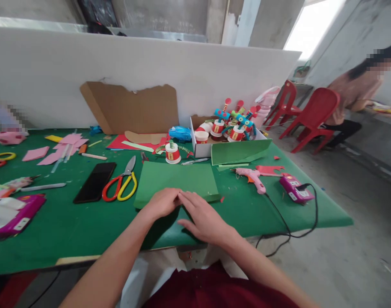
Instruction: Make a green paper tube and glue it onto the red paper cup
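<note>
A green sheet of craft foam [178,179] lies flat on the green table [70,226] in front of me. My left hand [163,202] presses on its near edge with fingers curled. Beside it, my right hand [203,218] rests flat on the same edge, fingers spread, fingertips touching the left hand. Neither hand grips anything else. Scissors with red and yellow handles [122,182] lie just left of the sheet, next to a black phone [95,182].
A pink glue gun [251,176] and a magenta device [294,190] with a black cable lie to the right. A white box [208,147] holds paper-cup figures. Cardboard [131,109] leans on the white wall. A person sits at far right by red chairs [314,117].
</note>
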A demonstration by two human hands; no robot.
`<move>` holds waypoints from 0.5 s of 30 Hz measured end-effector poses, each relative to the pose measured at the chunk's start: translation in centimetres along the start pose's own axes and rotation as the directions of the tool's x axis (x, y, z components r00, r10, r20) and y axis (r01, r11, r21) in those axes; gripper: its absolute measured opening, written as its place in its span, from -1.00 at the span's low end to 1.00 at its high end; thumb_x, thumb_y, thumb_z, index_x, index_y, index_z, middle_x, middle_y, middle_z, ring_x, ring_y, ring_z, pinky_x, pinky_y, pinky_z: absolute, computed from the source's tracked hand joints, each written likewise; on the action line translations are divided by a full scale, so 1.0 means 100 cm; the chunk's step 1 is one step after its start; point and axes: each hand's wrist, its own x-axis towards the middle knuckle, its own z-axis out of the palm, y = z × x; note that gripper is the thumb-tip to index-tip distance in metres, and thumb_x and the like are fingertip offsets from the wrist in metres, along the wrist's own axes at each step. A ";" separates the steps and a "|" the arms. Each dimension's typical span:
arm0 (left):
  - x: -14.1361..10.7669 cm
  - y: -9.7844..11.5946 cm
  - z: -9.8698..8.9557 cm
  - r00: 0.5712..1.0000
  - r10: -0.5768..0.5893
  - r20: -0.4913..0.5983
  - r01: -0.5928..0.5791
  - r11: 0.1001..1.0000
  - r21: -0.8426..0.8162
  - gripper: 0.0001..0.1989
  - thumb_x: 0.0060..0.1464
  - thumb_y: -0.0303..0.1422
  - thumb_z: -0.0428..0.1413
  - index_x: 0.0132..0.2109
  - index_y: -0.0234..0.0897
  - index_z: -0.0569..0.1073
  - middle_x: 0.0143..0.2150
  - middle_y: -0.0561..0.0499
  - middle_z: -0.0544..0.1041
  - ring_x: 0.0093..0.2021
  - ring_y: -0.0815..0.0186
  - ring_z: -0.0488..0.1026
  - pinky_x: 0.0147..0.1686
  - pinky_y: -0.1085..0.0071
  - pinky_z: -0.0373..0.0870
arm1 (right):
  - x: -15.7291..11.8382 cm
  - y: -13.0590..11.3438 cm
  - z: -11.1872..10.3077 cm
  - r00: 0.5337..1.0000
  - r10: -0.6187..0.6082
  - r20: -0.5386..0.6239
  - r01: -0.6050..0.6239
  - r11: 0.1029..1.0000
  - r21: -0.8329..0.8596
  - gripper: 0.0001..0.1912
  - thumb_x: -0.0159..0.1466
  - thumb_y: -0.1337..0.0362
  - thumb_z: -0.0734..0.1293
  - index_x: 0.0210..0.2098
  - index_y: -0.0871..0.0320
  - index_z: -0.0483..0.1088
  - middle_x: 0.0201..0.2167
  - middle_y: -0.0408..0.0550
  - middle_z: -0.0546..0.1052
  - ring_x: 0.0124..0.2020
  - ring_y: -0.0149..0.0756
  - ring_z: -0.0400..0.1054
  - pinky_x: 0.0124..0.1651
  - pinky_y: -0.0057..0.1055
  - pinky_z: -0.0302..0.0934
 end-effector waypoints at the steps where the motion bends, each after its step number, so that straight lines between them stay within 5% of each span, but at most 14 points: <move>1: 0.000 0.001 -0.001 1.000 0.005 -0.007 -0.005 1.000 -0.001 -0.84 0.15 -0.36 -0.02 -0.24 -0.23 0.46 -0.17 -0.10 0.59 -0.19 0.18 0.50 -0.32 0.39 0.25 | 0.001 0.000 0.008 0.999 -0.015 0.038 0.016 1.000 -0.010 -0.24 0.32 0.01 0.20 0.35 0.34 -0.05 0.32 0.25 0.14 0.33 -0.06 0.02 0.32 -0.10 -0.01; 6: -0.014 -0.011 -0.015 1.000 0.010 -0.029 -0.011 0.999 -0.041 -0.84 0.12 -0.34 -0.01 -0.28 -0.23 0.47 -0.26 -0.01 0.59 -0.25 0.26 0.48 -0.30 0.43 0.30 | 0.000 0.011 0.030 0.995 -0.036 0.093 0.046 0.993 -0.110 -0.09 0.27 -0.17 0.16 0.38 0.30 -0.15 0.36 0.22 0.04 0.38 0.02 -0.14 0.36 0.03 -0.13; 9: -0.041 -0.038 -0.030 0.978 -0.079 -0.195 0.042 0.981 -0.190 -0.73 0.18 -0.26 -0.10 -0.25 -0.22 0.47 -0.27 0.02 0.58 -0.26 0.30 0.47 -0.24 0.44 0.33 | 0.001 0.012 0.031 0.993 -0.022 0.117 0.041 0.986 -0.164 -0.12 0.27 -0.21 0.13 0.36 0.28 -0.03 0.35 0.19 0.07 0.38 0.04 -0.13 0.36 0.06 -0.15; 12: -0.073 -0.066 -0.038 0.888 -0.211 -0.409 0.102 0.957 -0.272 -0.72 0.15 -0.27 -0.09 -0.21 -0.22 0.49 -0.15 -0.02 0.56 -0.12 0.27 0.46 -0.09 0.40 0.34 | 0.001 0.010 0.030 0.992 -0.005 0.127 0.030 0.980 -0.196 -0.12 0.26 -0.23 0.12 0.34 0.27 0.02 0.35 0.18 0.07 0.38 0.04 -0.13 0.37 0.04 -0.16; 15: -0.094 -0.081 -0.035 0.888 -0.202 -0.413 0.097 0.961 -0.260 -0.72 0.08 -0.27 -0.01 -0.12 -0.20 0.51 -0.13 -0.01 0.54 -0.10 0.27 0.45 -0.03 0.37 0.33 | 0.001 0.010 0.032 0.994 -0.014 0.105 0.035 0.978 -0.206 -0.13 0.26 -0.23 0.12 0.35 0.25 0.01 0.35 0.18 0.08 0.38 0.02 -0.12 0.36 0.02 -0.15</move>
